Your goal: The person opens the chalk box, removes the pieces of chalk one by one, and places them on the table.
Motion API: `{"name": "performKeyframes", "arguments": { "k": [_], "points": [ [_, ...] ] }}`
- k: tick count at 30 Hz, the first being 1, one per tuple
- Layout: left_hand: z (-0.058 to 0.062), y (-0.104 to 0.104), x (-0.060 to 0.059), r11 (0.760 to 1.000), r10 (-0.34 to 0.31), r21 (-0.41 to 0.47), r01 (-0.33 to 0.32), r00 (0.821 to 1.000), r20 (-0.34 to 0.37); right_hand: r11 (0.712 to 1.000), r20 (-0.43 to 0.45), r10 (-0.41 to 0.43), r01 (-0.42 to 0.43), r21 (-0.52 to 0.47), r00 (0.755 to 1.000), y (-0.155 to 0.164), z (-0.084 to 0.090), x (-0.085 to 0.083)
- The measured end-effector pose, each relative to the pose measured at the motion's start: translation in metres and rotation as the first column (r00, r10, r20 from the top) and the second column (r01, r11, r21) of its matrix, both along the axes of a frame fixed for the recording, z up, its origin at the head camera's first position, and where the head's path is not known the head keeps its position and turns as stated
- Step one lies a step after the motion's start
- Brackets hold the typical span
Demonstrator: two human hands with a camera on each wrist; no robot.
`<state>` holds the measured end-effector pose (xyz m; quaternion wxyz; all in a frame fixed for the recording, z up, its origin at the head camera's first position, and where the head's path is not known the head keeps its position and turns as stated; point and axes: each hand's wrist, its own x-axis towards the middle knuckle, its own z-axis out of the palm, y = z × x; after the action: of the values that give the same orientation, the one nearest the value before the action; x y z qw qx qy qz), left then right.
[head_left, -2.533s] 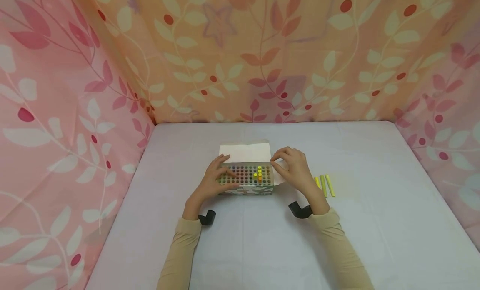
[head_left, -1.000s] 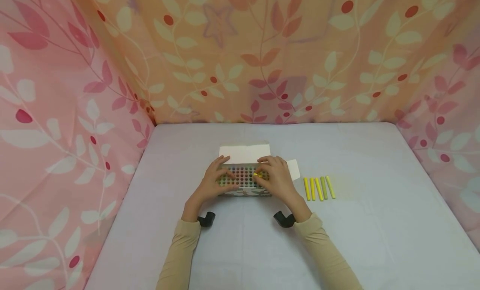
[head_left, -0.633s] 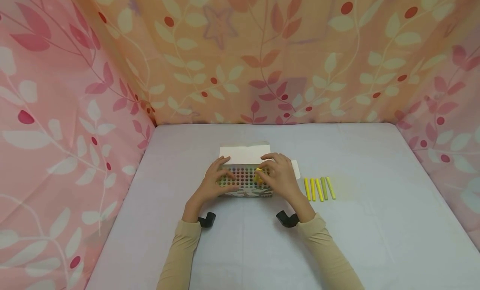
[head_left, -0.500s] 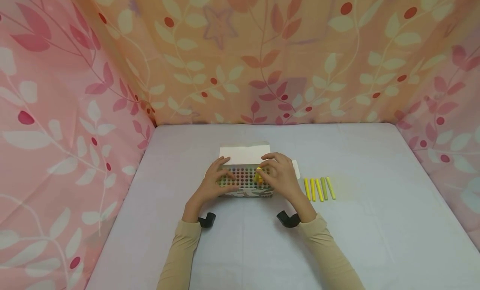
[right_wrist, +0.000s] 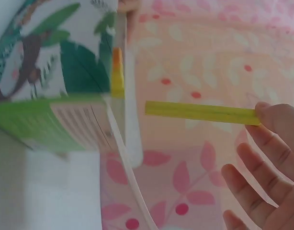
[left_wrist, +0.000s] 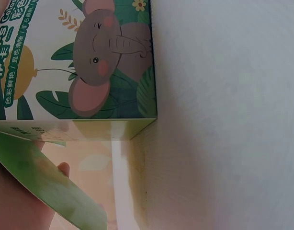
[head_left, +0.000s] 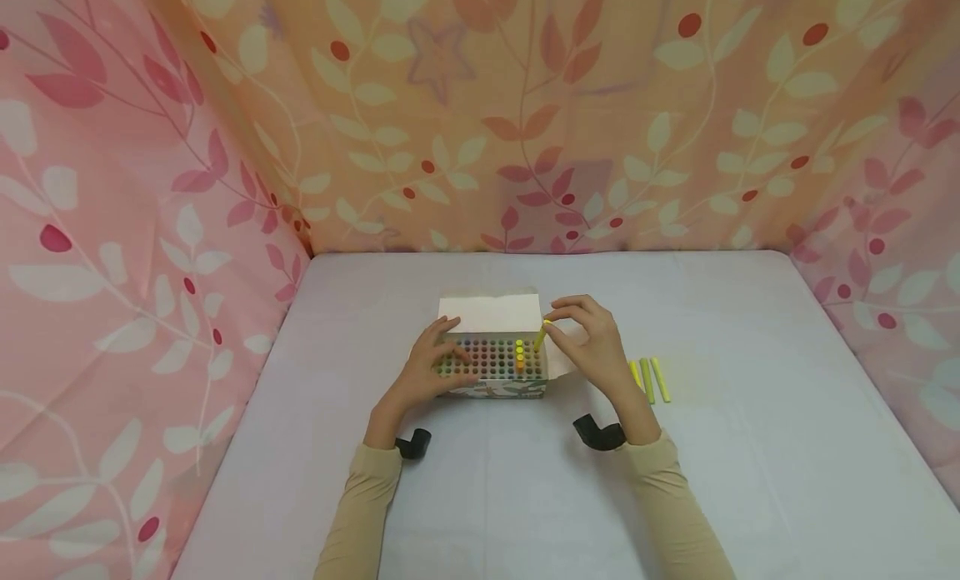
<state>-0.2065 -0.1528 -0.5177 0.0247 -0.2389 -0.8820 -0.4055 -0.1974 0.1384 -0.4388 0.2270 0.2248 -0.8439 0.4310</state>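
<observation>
Floral curtains in pink and orange wall in the pale counter on three sides. Near its middle stands the open crayon box, its white lid flap raised at the back and rows of coloured tips showing. Your left hand rests on the box's left end, fingers laid fairly straight over the tips, holding nothing. Your right hand hovers just off the box's right edge, its grip narrow, fingertips pinching a yellow crayon by its upper end; the crayon hangs tilted above the box's right rear corner. Three more loose crayons lie side by side just right of that wrist.
</observation>
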Motion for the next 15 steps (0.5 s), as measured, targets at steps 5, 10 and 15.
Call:
{"name": "performKeyframes", "arguments": {
  "k": [5,10,15],
  "points": [
    [-0.001,0.0,0.0,1.0,0.003,0.0,-0.003,1.0,-0.006,1.0,0.012,-0.028,0.028,-0.007,1.0,0.02,0.007,0.0],
    [-0.003,-0.001,-0.001,1.0,0.003,-0.006,-0.003,1.0,-0.011,0.997,0.025,-0.081,0.08,0.007,0.996,0.039,0.014,0.0],
    [-0.003,0.0,-0.002,1.0,0.001,0.0,-0.001,1.0,-0.013,0.994,0.002,-0.107,0.107,0.008,0.994,0.055,0.018,-0.002]
  ]
}}
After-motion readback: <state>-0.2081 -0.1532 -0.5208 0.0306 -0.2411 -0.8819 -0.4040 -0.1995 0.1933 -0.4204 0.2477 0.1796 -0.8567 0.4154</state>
